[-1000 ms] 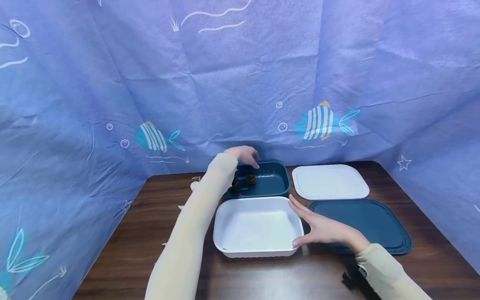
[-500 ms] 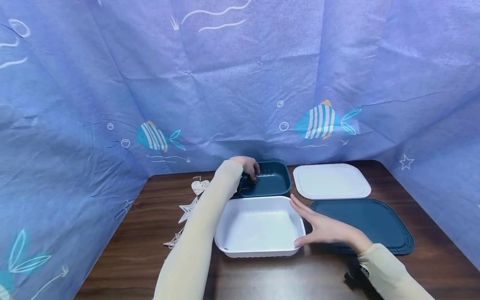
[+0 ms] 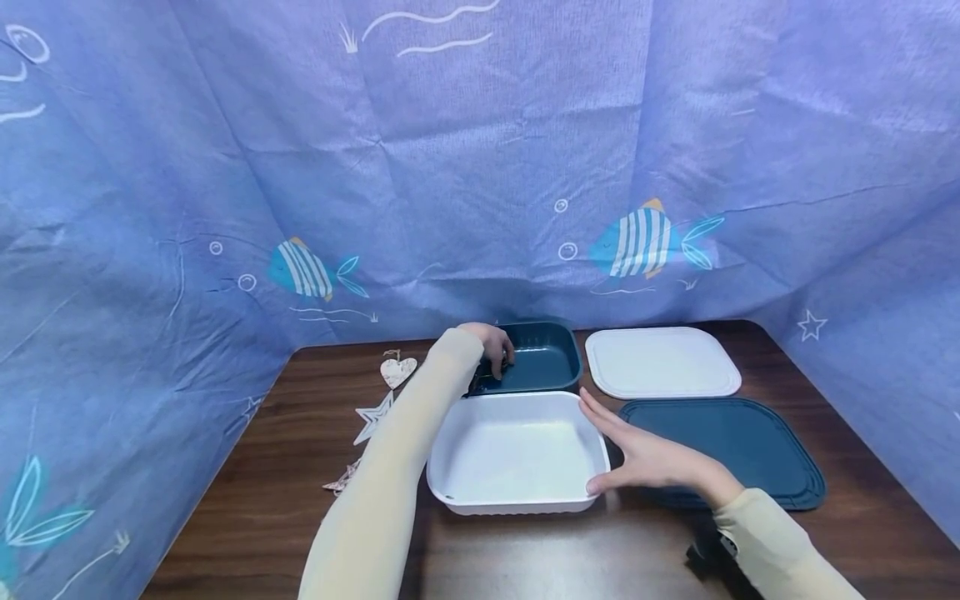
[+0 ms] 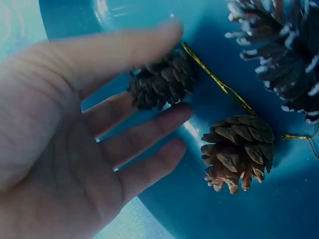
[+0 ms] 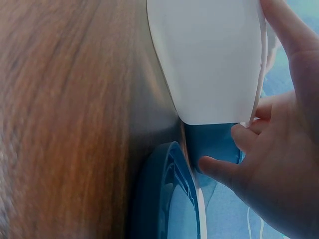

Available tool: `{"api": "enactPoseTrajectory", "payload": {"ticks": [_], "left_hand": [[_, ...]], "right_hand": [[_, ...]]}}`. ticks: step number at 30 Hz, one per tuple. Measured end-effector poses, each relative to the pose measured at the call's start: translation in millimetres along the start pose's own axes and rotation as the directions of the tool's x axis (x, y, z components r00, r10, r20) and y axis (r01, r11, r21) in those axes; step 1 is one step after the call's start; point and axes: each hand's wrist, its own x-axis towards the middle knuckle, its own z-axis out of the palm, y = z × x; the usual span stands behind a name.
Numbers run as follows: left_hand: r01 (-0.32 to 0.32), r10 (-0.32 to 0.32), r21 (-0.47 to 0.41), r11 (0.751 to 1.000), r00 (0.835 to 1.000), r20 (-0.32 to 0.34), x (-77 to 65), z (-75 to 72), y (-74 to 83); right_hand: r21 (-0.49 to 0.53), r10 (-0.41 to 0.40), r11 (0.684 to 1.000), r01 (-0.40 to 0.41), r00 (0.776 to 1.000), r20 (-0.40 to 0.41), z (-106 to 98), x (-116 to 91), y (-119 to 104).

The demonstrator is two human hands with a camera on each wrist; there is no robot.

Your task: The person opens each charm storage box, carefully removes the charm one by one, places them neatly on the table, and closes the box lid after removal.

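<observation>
My left hand [image 4: 65, 134] surrounds a small cone [image 4: 162, 82] in the blue box [image 3: 543, 368] near the desk's [image 3: 262, 500] back edge; from here I can't tell whether it grips. I'd expect something light, stiff, brittle-scaled, best pinched round its middle. My right hand [image 3: 647, 458] rests spread against the white box [image 3: 517, 505].

Rough-scaled pinecones [image 4: 241, 147], glossy blue container [image 3: 543, 360], smooth white container [image 3: 519, 462], wood-grain table [image 3: 262, 467]
</observation>
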Motion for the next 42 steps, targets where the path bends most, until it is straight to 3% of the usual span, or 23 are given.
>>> {"api": "enactPoseTrajectory", "payload": {"ticks": [8,15,22,28,35,38,42], "left_hand": [[-0.012,0.011,-0.029,1.000,1.000,-0.016,-10.0,1.7,-1.0],[-0.024,0.024,0.007,1.000,0.999,-0.046,-7.7,4.2,-2.9],[-0.081,0.080,-0.001,0.997,0.991,-0.108,-5.3,2.7,-7.8],[-0.176,0.168,-0.024,0.984,0.968,-0.187,-5.7,-6.4,-12.2],[-0.283,0.270,-0.006,0.959,0.921,-0.281,-13.3,-20.5,-17.7],[-0.311,0.284,-0.042,0.949,0.909,-0.306,-19.5,-25.6,-21.7],[-0.309,0.259,-0.100,0.946,0.903,-0.341,-29.7,-30.1,-33.9]], "right_hand": [[0.002,-0.022,1.000,0.022,1.000,-0.005,-0.4,0.4,1.3],[-0.003,-0.027,1.000,0.027,1.000,-0.006,0.2,-0.4,2.2],[-0.001,-0.020,1.000,0.020,1.000,-0.006,-0.2,-1.3,0.5],[-0.015,-0.034,0.999,0.034,0.999,-0.013,0.6,-1.3,1.2],[-0.017,-0.034,0.999,0.033,0.999,-0.014,0.5,0.4,-0.6],[-0.013,-0.035,0.999,0.035,0.999,-0.010,0.6,0.5,-0.9],[-0.011,-0.034,0.999,0.034,0.999,-0.010,1.3,0.4,-0.3]]}}
